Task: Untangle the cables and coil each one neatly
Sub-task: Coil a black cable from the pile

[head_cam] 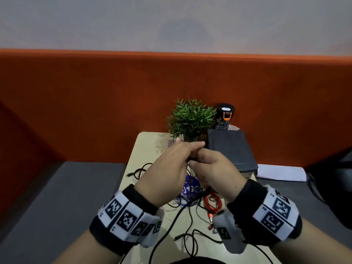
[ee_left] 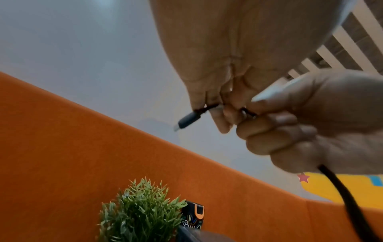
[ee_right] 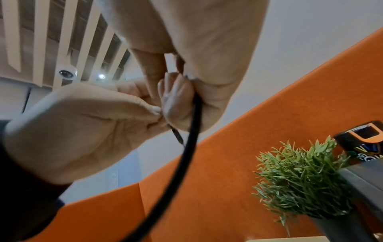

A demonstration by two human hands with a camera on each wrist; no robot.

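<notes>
Both hands meet above the small beige table and hold one black cable. My left hand pinches it just behind its dark plug, which sticks out past the fingers. My right hand curls round the same black cable right beside the left; from there it hangs down to the table. More black cable lies in loose loops on the table near me and at the left. A red cable lies bunched below my right wrist.
A potted green plant, a black can with an orange tab and a dark flat case stand at the table's far end. A purple disc lies under the cables. An orange partition runs behind.
</notes>
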